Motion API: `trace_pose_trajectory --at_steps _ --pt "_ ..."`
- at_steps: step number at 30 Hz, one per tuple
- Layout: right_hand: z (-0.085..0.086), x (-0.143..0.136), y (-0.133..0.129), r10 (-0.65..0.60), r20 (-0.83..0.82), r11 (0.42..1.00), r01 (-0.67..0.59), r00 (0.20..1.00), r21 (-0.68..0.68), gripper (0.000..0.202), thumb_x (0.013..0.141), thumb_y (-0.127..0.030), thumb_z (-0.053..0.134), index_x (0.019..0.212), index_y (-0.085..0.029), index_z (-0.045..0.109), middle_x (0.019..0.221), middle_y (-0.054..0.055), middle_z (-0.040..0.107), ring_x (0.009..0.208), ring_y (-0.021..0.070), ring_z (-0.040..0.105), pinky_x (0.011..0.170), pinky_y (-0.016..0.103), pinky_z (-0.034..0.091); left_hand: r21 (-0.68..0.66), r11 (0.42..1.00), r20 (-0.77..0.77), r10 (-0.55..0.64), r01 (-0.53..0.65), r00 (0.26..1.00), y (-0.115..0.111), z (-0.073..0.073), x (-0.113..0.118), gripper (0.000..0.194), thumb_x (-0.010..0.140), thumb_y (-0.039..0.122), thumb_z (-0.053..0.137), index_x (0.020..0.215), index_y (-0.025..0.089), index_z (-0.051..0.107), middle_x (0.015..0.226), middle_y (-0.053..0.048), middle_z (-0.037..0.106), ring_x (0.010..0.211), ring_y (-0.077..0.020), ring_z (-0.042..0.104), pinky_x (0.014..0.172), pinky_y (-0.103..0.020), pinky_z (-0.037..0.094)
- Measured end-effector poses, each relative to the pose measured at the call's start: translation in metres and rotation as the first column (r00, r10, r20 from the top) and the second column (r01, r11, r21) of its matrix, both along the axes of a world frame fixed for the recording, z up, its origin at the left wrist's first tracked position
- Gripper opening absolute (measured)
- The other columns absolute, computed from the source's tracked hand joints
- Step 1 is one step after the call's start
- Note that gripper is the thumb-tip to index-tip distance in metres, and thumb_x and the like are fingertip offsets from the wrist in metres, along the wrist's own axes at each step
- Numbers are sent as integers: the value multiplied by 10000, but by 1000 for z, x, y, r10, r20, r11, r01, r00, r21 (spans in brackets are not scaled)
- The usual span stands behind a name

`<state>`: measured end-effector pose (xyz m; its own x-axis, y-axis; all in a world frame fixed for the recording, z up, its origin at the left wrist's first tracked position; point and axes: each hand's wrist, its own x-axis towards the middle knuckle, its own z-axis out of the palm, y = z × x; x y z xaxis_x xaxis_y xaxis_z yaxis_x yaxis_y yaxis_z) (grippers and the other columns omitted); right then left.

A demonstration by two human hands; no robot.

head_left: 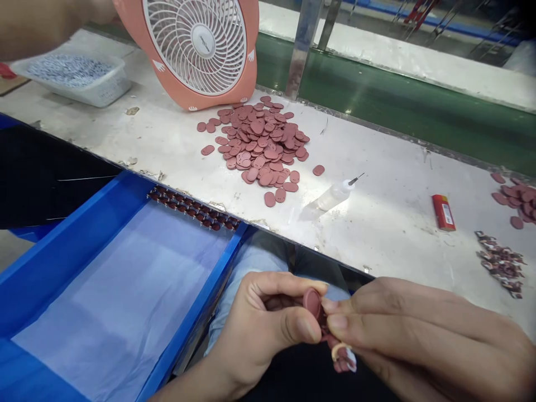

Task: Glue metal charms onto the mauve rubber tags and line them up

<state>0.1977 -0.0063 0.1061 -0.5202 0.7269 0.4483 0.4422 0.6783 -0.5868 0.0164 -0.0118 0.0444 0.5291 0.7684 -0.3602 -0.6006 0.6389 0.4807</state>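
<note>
You are pinching a small reddish-brown oval tag [312, 303] between the thumb and forefinger of your left hand [262, 329], low in the middle of the frame, over your lap. Your right hand [419, 340] is meeting it from the right, fingertips closed against the tag's edge, and it is also cupping a few more small pieces [343, 357] underneath, partly hidden. Both hands are curled nearly closed.

The tag is looking thin, light and probably slightly flexible, like leather or rubber; it should bend rather than break, so gripping it by the rim, clear of the holes, seems the safest hold. Small pieces like this could slip from your fingers easily.

Further out, a heap of matching oval tags [259, 142] is lying on the white worktop [377, 218] at centre top, with a pink desk fan [196, 50] standing behind it. A clear needle-tip squeeze bottle [335, 194] is lying on its side right of the heap, and a red lighter [443, 212] is lying further right. A smaller pile of dark trimmings [500, 262] is sitting near the right edge, below more tags [515, 198]. A blue bin [104, 290] lined with pale sheet is filling the lower left, and a row of finished pieces [192, 209] is resting along its upper rim. A white tray [71, 75] is sitting in the upper left. A green conveyor belt [397, 106] is running behind the worktop.
</note>
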Motion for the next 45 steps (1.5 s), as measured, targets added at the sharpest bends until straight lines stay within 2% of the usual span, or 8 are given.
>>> trace_pose_trajectory --at_steps 3,11,16,22,27,35,40,45 --pt "-2 6 3 27 40 999 -26 999 -25 193 841 -120 656 1025 -161 696 963 -33 744 964 -40 672 928 -11 546 -17 1000 -25 19 -19 999 2 -2 1 278 588 385 903 821 263 813 638 33 715 507 -31 626 569 -110 551" --pt "-1 2 18 19 116 994 -7 993 -105 220 836 -114 663 1036 -203 687 868 -61 709 820 -80 647 789 -60 499 -103 995 -13 7 -8 1000 9 -12 4 341 604 423 886 844 199 796 685 9 696 547 -36 623 493 -96 540" --pt "-3 4 22 -17 144 993 34 989 -112 368 835 -279 703 1185 -206 617 953 -45 693 847 -83 624 838 -64 491 -140 989 64 -48 57 997 12 -25 3 323 706 439 810 865 161 773 707 -5 669 583 -47 632 483 -109 552" --pt "-15 1 27 -59 137 978 85 989 -192 235 847 -265 688 1080 -282 665 832 -69 677 648 -70 563 636 4 487 -186 979 160 -47 77 986 12 -35 -1 220 793 354 738 752 138 724 756 0 648 632 -43 645 461 -95 543" --pt "-21 -3 25 -77 136 968 107 988 -225 253 839 -271 699 1089 -306 679 772 -79 649 606 -73 545 572 6 440 -183 979 145 -62 88 988 12 -36 -3 263 787 392 742 877 144 747 779 -8 632 638 -37 625 465 -93 540" --pt "-22 -8 25 -50 31 962 57 998 -266 218 810 -149 709 1012 -231 709 710 -68 636 598 -67 554 547 0 431 -95 991 122 -84 96 989 13 -34 -4 399 739 500 760 919 144 747 800 -27 635 636 -37 583 465 -83 523" --pt "-35 -14 23 -136 -18 987 134 991 -88 173 802 -131 703 971 -171 703 709 -47 634 595 -48 558 532 26 458 -120 991 5 -62 62 998 10 -38 -8 759 613 712 734 1165 194 673 1005 -77 676 797 -127 689 455 -131 545" --pt "-68 -26 15 -293 0 916 281 956 287 243 738 -103 769 970 -123 699 785 3 663 699 2 593 622 108 504 -27 963 -318 247 -269 915 2 -37 -9 603 498 543 910 884 170 635 854 2 639 636 -50 574 435 -122 501"
